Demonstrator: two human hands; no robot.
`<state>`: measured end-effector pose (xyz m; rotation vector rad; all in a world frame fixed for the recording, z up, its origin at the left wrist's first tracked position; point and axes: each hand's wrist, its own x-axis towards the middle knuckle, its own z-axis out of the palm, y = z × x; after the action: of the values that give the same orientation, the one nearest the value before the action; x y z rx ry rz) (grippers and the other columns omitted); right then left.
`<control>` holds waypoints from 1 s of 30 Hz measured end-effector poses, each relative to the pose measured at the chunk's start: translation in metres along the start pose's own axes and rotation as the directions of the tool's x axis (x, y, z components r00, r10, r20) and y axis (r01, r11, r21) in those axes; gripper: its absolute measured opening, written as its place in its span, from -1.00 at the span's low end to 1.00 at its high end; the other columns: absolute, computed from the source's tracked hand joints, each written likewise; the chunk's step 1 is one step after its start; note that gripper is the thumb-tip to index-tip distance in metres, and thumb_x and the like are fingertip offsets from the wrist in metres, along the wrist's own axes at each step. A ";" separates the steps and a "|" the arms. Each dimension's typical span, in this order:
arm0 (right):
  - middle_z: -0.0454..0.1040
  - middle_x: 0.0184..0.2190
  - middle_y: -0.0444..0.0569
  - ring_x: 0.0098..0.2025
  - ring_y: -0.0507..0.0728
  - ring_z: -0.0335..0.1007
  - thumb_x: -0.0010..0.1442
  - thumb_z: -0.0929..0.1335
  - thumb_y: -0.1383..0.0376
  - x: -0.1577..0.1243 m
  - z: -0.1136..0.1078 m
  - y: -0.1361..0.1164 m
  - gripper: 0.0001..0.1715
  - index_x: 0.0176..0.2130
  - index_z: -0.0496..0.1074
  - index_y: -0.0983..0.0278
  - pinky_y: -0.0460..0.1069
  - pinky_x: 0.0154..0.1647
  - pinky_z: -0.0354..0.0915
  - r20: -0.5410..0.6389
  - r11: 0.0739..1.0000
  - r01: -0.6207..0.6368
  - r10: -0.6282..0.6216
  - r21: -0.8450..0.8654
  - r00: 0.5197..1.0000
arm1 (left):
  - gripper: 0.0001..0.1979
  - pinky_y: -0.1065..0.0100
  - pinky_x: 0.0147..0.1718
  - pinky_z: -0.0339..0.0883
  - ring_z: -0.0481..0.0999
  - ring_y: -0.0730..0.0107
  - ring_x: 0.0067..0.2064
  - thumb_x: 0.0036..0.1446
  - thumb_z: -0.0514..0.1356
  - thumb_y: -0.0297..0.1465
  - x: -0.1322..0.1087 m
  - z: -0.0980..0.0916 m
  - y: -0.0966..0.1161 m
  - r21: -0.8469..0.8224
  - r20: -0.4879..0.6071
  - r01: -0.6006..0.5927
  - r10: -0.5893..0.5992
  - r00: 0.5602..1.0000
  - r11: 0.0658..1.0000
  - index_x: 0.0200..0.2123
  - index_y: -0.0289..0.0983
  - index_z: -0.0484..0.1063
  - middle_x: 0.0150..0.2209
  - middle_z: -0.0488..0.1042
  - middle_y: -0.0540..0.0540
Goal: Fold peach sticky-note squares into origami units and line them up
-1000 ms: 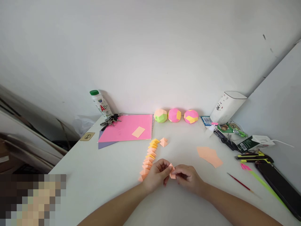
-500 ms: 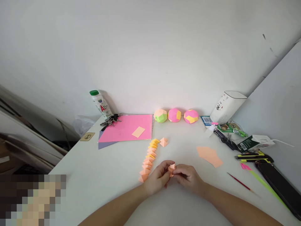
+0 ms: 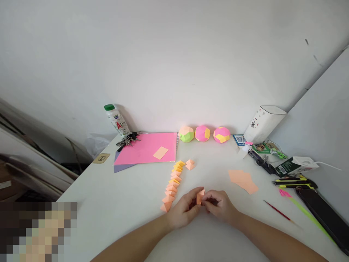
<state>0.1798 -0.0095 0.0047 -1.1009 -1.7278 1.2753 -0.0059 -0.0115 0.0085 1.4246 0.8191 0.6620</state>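
Observation:
A small folded piece of orange paper (image 3: pixel 200 197) is held between my two hands above the front of the table. My left hand (image 3: pixel 187 208) is closed on its left side, thumb below and fingers behind. Fingertips of my right hand (image 3: pixel 219 203) pinch its right edge. Just left of my left hand runs a slanting row of folded paper units (image 3: pixel 171 188), orange and yellow, with another folded unit (image 3: pixel 190 164) beside its far end. Flat orange paper sheets (image 3: pixel 242 181) lie beyond my right hand.
Three paper balls (image 3: pixel 202 134) stand along the wall. At left are a pink sheet (image 3: pixel 144 145) with an orange slip (image 3: pixel 160 153), keys (image 3: pixel 128 140) and a bottle (image 3: pixel 117 120). At right lie a thin brush (image 3: pixel 278 210), a utility knife (image 3: pixel 294 182), a black case (image 3: pixel 324 218) and a small carton (image 3: pixel 296 165).
The folded orange paper has turned in my fingers and now shows a flatter, taller face. Both hands have shifted slightly; the things on the table stay where they were.

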 end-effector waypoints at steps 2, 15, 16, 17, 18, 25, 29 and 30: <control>0.34 -0.65 -0.19 -0.63 -0.02 0.23 0.11 0.34 0.31 0.000 0.000 -0.002 -0.85 -0.48 0.39 0.27 -0.11 -0.63 0.17 0.000 1.000 0.000 0.000 -0.008 1.000 | -0.46 0.43 -0.50 0.12 0.22 0.49 -0.46 0.12 0.16 -0.30 0.001 0.000 -0.001 0.025 -0.003 -0.009 0.009 1.000 1.000 0.16 -0.24 0.15 -0.44 0.22 0.04; 0.28 -0.49 -0.20 -0.56 -0.03 0.20 0.15 0.32 0.28 0.000 -0.001 0.001 -0.86 -0.33 0.21 0.23 -0.11 -0.53 0.22 0.025 0.995 0.001 -0.004 0.099 1.000 | -0.54 0.44 -0.55 0.10 0.19 0.51 -0.58 0.19 0.06 -0.22 0.003 0.001 -0.006 -0.119 -0.044 0.076 -0.081 0.996 0.990 0.11 -0.27 0.17 -0.62 0.20 0.12; 0.25 -0.53 -0.21 -0.57 -0.03 0.17 0.15 0.32 0.30 0.001 -0.001 0.000 -0.88 -0.36 0.22 0.24 -0.12 -0.55 0.18 0.041 0.998 0.007 -0.009 0.064 0.999 | -0.54 0.44 -0.55 0.10 0.19 0.51 -0.58 0.19 0.05 -0.22 0.003 0.002 -0.006 -0.115 -0.043 0.070 -0.075 0.996 0.991 0.11 -0.27 0.16 -0.61 0.19 0.13; 0.22 -0.56 -0.22 -0.57 -0.03 0.14 0.14 0.31 0.31 0.001 -0.001 -0.002 -0.87 -0.40 0.22 0.24 -0.12 -0.56 0.15 0.053 0.999 0.015 -0.017 0.028 0.998 | -0.55 0.44 -0.55 0.10 0.18 0.52 -0.58 0.20 0.05 -0.22 0.003 0.002 -0.006 -0.106 -0.044 0.063 -0.068 0.997 0.992 0.11 -0.27 0.16 -0.61 0.18 0.13; 0.20 -0.58 -0.23 -0.57 -0.03 0.11 0.13 0.31 0.32 0.001 -0.001 -0.003 -0.85 -0.43 0.22 0.25 -0.12 -0.57 0.11 0.058 1.000 0.028 -0.028 -0.003 0.998 | -0.56 0.44 -0.55 0.10 0.18 0.52 -0.58 0.19 0.05 -0.23 0.003 0.003 -0.005 -0.089 -0.044 0.053 -0.057 0.997 0.995 0.11 -0.27 0.16 -0.60 0.17 0.13; 0.15 -0.60 -0.22 -0.57 -0.02 0.03 0.01 0.28 0.40 0.000 0.002 0.001 -0.82 -0.52 0.14 0.24 -0.12 -0.58 0.04 0.026 0.990 0.083 -0.080 -0.118 0.996 | -0.61 0.44 -0.55 0.06 0.16 0.51 -0.54 0.19 0.03 -0.36 0.002 0.003 -0.004 0.117 -0.034 -0.038 0.042 0.999 0.992 0.10 -0.27 0.18 -0.56 0.19 0.10; 0.11 -0.62 -0.22 -0.58 -0.02 0.01 -0.05 0.25 0.42 -0.001 0.003 0.003 -0.80 -0.56 0.08 0.23 -0.12 -0.59 0.01 0.004 0.979 0.114 -0.115 -0.167 0.993 | -0.66 0.44 -0.55 0.04 0.14 0.52 -0.54 0.19 0.03 -0.38 0.001 0.004 -0.001 0.136 0.016 -0.059 0.058 0.998 0.989 0.04 -0.26 0.27 -0.55 0.20 0.09; 0.09 -0.63 -0.23 -0.58 -0.02 0.00 -0.06 0.24 0.42 -0.001 0.003 0.003 -0.79 -0.57 0.06 0.23 -0.12 -0.59 0.00 -0.002 0.977 0.122 -0.124 -0.173 0.992 | -0.66 0.44 -0.56 0.04 0.13 0.52 -0.54 0.19 0.04 -0.38 0.002 0.004 0.000 0.116 0.021 -0.049 0.047 0.999 0.992 0.04 -0.27 0.27 -0.56 0.20 0.09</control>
<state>0.1781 -0.0107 0.0013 -1.0780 -1.8943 1.0568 -0.0014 -0.0126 0.0083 1.5583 0.8226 0.6457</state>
